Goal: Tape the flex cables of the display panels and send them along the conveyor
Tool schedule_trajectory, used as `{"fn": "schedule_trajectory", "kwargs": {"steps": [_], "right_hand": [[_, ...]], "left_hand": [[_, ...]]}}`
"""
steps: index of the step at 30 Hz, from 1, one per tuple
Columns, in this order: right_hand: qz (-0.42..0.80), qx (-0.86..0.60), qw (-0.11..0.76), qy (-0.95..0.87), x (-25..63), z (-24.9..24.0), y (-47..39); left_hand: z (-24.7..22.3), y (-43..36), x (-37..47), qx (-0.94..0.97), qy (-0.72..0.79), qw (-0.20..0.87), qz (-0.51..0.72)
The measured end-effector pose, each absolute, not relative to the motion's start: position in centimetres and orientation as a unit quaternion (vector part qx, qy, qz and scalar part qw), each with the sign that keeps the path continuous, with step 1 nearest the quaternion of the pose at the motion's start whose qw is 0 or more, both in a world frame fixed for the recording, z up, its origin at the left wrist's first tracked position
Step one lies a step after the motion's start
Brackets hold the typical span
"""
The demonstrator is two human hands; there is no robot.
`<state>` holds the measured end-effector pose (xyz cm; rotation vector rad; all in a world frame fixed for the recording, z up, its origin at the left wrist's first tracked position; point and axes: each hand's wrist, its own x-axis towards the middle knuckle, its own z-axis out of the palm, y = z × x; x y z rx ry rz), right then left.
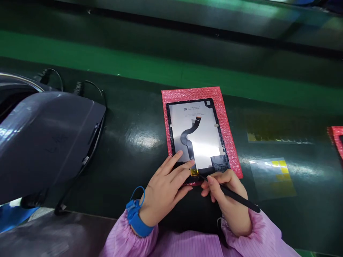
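Note:
A tablet screen panel (175, 117) lies face down, its silvery back and black frame showing, on a red bubble-wrap pouch (227, 139). A black ribbon cable (184, 138) curves over the back to a yellow tape piece (194, 172) at the near edge. My left hand (164, 191) rests on the panel's lower left with fingers spread, the index fingertip close by the tape. Between the fingers of my right hand (234, 200) are slim black tweezers (241, 201), pointing left. Their tip is beside the yellow tape; whether it touches cannot be made out.
To the right lies a clear sheet (264, 182) with yellow tape pieces, and behind it another film strip (278, 130). A second red pouch (334, 139) shows at the right edge. A large dark grey casing (50, 142) with cables (103, 107) stands at left. A blue strap (139, 223) circles my left wrist.

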<state>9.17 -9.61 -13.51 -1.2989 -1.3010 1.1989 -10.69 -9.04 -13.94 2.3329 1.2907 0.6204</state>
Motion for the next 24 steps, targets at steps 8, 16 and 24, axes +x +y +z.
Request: {"fn": "schedule_trajectory", "kwargs": {"steps": [8, 16, 24], "right_hand": [[0.448, -0.547, 0.432, -0.56, 9.4, -13.5, -9.5], [0.442, -0.587, 0.402, -0.547, 9.4, -13.2, -9.6], [0.447, -0.577, 0.516, -0.448, 10.2, -13.4, -9.7]], "left_hand": [[-13.9, -8.9, -10.7, 0.838, 0.458, 0.2, 0.219], [-13.8, -8.8, -10.9, 0.849, 0.449, 0.198, 0.198], [-13.6, -9.4, -10.4, 0.844, 0.473, 0.175, 0.184]]}}
